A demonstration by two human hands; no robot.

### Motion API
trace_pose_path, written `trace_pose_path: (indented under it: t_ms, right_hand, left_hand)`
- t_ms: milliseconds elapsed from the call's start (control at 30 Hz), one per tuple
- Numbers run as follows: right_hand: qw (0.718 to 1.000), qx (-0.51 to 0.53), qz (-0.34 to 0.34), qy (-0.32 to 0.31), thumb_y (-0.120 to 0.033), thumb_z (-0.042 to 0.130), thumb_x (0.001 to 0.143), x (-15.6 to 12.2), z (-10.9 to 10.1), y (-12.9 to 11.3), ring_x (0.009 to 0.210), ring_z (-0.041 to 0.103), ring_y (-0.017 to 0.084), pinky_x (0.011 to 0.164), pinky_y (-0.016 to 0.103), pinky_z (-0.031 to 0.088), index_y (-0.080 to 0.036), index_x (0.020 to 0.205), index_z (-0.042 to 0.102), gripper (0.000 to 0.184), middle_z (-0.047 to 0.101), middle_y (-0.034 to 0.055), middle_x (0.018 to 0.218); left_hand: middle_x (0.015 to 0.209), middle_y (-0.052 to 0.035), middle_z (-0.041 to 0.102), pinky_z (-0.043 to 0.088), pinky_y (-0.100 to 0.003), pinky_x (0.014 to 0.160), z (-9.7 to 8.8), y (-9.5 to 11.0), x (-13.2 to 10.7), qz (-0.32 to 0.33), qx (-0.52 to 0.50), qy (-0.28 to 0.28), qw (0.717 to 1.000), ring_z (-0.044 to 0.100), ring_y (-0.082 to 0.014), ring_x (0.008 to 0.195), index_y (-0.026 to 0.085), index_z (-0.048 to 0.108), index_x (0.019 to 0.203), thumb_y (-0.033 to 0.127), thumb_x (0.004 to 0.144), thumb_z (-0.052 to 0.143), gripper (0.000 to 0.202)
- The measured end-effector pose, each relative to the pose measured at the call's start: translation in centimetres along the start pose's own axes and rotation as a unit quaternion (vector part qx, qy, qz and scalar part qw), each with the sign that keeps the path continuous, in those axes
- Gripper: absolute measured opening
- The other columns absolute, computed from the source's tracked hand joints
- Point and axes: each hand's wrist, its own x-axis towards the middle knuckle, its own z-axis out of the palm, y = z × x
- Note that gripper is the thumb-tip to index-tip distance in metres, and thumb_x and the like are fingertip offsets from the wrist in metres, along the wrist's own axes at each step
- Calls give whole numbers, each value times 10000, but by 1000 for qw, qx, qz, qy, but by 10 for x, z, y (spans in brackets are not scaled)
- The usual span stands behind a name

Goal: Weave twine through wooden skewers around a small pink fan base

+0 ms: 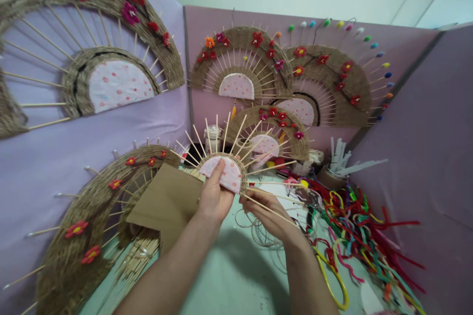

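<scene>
My left hand [216,192] grips a small half-round fan by its base, thumb across the pink-dotted white cloth [231,177]. Thin bare wooden sticks [239,130] radiate from the fan, and a narrow band of twine [243,177] is woven around the half-round. At the band's lower right end, my right hand [264,209] has its fingers closed in a pinch beside the lowest sticks, at the twine. What lies between the fingertips is mostly hidden. Loose loops of thin twine [254,231] hang or lie just below that hand.
Finished twine fans with felt flowers stand against the purple left panel [162,118] and the pink back panel [207,19]. Brown cardboard [170,202] and bundled sticks [138,256] lie left. At right are yellow-handled scissors [334,280], colourful pipe cleaners [354,236] and a pot of white strips [332,174].
</scene>
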Motion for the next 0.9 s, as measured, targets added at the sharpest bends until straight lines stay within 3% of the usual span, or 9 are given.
trace_pose_path:
  t_ms: [100, 167, 300, 400, 467, 600, 767, 900]
  right_hand:
    - [996, 75, -13, 35, -230, 664, 718, 3, 5, -4, 844, 589, 165, 801, 312, 459, -252, 985, 601, 276, 625, 27, 961]
    - [991, 116, -31, 51, -241, 704, 680, 5, 12, -4, 861, 602, 176, 817, 334, 467, -264, 1042, 572, 386, 633, 37, 1001]
    - [971, 169, -62, 156, -302, 738, 678, 12, 32, 7, 720, 574, 134, 654, 257, 460, -267, 1037, 576, 395, 645, 13, 910]
    - [952, 187, -55, 237, -339, 703, 735, 17, 41, 15, 504, 413, 71, 481, 205, 341, -246, 958, 614, 258, 564, -47, 676]
    - [943, 202, -57, 258, -354, 698, 742, 18, 40, 17, 456, 319, 59, 435, 200, 265, -236, 917, 622, 224, 483, -74, 588]
    - [943, 212, -50, 251, -372, 716, 717, 16, 28, 15, 467, 304, 58, 437, 200, 245, -223, 868, 633, 228, 489, -65, 601]
    - [970, 155, -36, 186, -324, 762, 658, 12, 9, 15, 549, 418, 86, 490, 208, 320, -236, 975, 665, 343, 555, -29, 685]
    - [980, 104, -27, 170, -331, 751, 669, 8, -2, 14, 580, 446, 100, 516, 218, 353, -245, 957, 696, 306, 561, -22, 694]
  left_hand:
    - [913, -81, 718, 535, -258, 808, 0, 1, 0, 25, -1, -7, 1000, 675, -144, 852, 124, 630, 928, 143, 841, 565, 111]
    - [911, -78, 715, 532, -263, 818, 0, 0, 0, 40, -3, -6, 999, 672, -149, 866, 128, 624, 926, 137, 832, 574, 106]
    - [923, -75, 701, 522, -267, 819, -4, -3, 3, 51, 0, -7, 999, 661, -147, 869, 136, 614, 928, 154, 825, 592, 106]
    - [883, -44, 690, 512, -262, 799, -9, -8, 4, 40, 9, -21, 999, 651, -134, 824, 152, 614, 910, 181, 793, 643, 124]
    - [876, -33, 683, 498, -261, 817, -11, -12, 3, 4, 21, -53, 998, 644, -127, 818, 152, 618, 902, 176, 759, 680, 157]
    - [872, -42, 678, 488, -277, 850, -11, -18, 0, -68, 39, -93, 993, 638, -127, 807, 130, 631, 904, 178, 749, 689, 173]
    - [847, -37, 681, 498, -268, 820, -8, -11, 1, -40, 31, -70, 996, 636, -123, 782, 134, 627, 892, 164, 763, 662, 138]
    - [871, -39, 686, 500, -265, 810, -5, -5, 2, -43, 29, -83, 995, 641, -132, 818, 149, 627, 900, 191, 777, 645, 131]
